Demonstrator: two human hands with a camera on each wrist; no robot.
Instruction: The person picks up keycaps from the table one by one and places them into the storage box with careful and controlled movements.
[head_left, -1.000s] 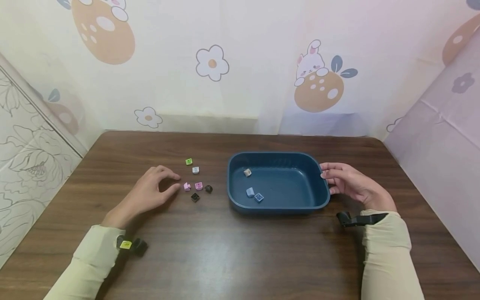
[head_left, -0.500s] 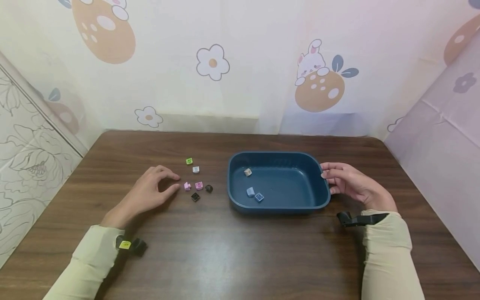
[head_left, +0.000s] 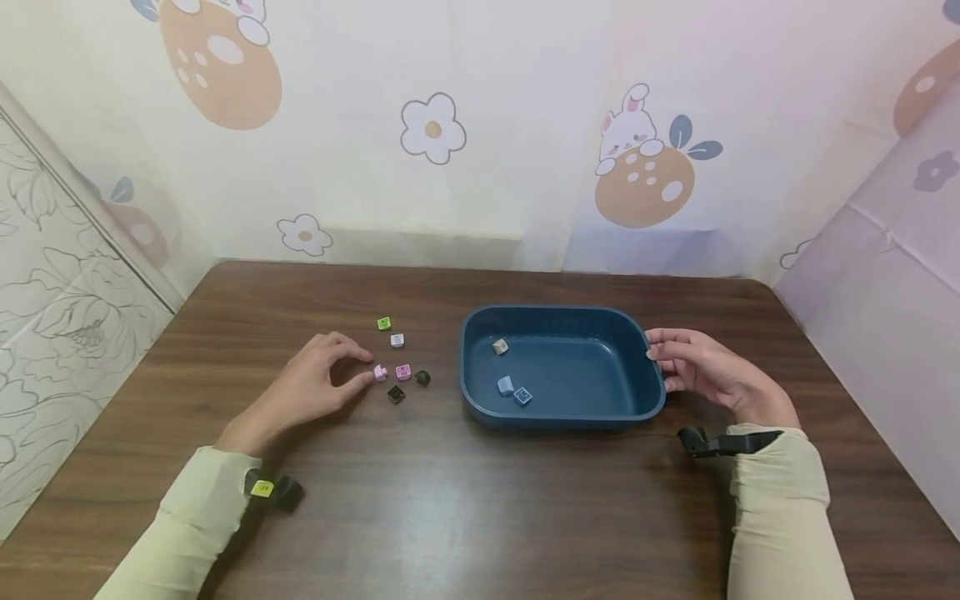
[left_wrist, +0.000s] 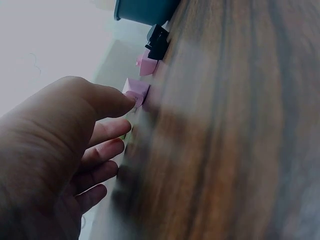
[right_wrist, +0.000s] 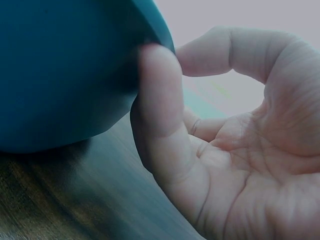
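Thumb and index finger of my left hand (head_left: 309,387) are parted beside a pale pink keycap (head_left: 380,373); in the left wrist view the thumb tip is close against this keycap (left_wrist: 136,91). Right by it lie a brighter pink keycap (head_left: 403,372), a square black keycap (head_left: 395,394) and a rounded black one (head_left: 423,377). Farther back are a white keycap (head_left: 397,340) and a green keycap (head_left: 384,323). My right hand (head_left: 708,371) holds the right end of a dark blue basin (head_left: 562,422) by its rim, with fingers bent; some fingertips are hidden.
Inside the basin lie a beige keycap (head_left: 500,346), a light blue keycap (head_left: 506,386) and a blue keycap (head_left: 522,396). The brown wooden table (head_left: 450,508) reaches back to a patterned cloth wall (head_left: 517,108).
The whole head view has shifted slightly. My left fingers have come a little closer to the pale pink keycap. The right hand stays at the basin's end.
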